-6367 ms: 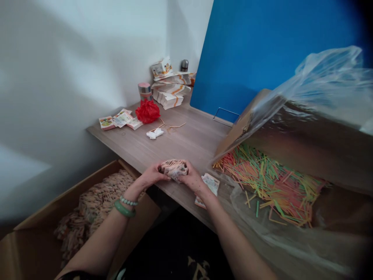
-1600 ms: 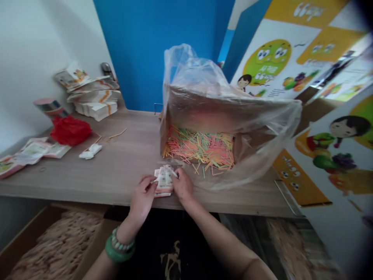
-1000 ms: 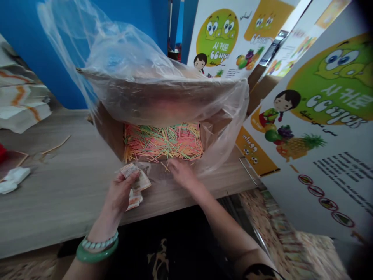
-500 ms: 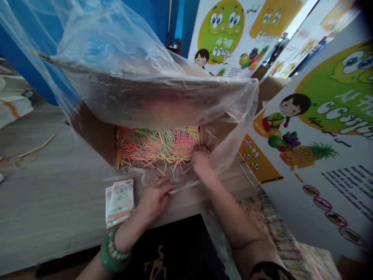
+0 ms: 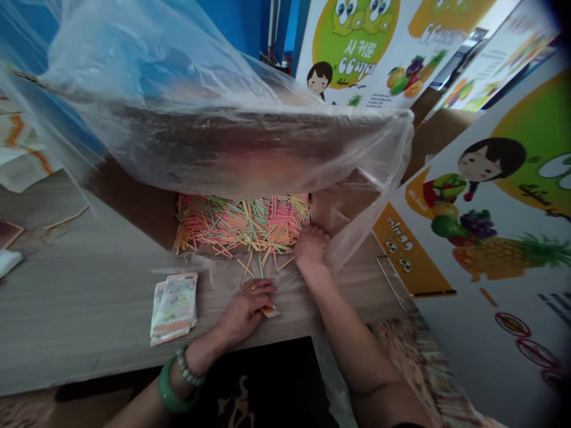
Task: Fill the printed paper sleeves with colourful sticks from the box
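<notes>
My left hand (image 5: 246, 305) lies palm down on the wooden table (image 5: 80, 309), its fingers pressing on a small printed packet (image 5: 270, 311) near the front edge. A little stack of printed packets (image 5: 175, 307) lies to its left, apart from the hand. My right hand (image 5: 311, 245) reaches into the mouth of a cardboard box (image 5: 138, 208) lined with a clear plastic bag (image 5: 214, 113), fingers curled at the right edge of a heap of several coloured sticks (image 5: 241, 223). Whether it holds any stick is hidden.
Loose sticks (image 5: 261, 264) lie on the plastic spilling from the box. Printed boards with cartoon pictures (image 5: 482, 196) stand close on the right. White paper stacks (image 5: 18, 154) sit at the far left. A metal bracket (image 5: 392, 279) lies by the table's right end.
My left hand put down the packet stack and now presses one packet flat on the table. My right hand moved from the stack into the box mouth.
</notes>
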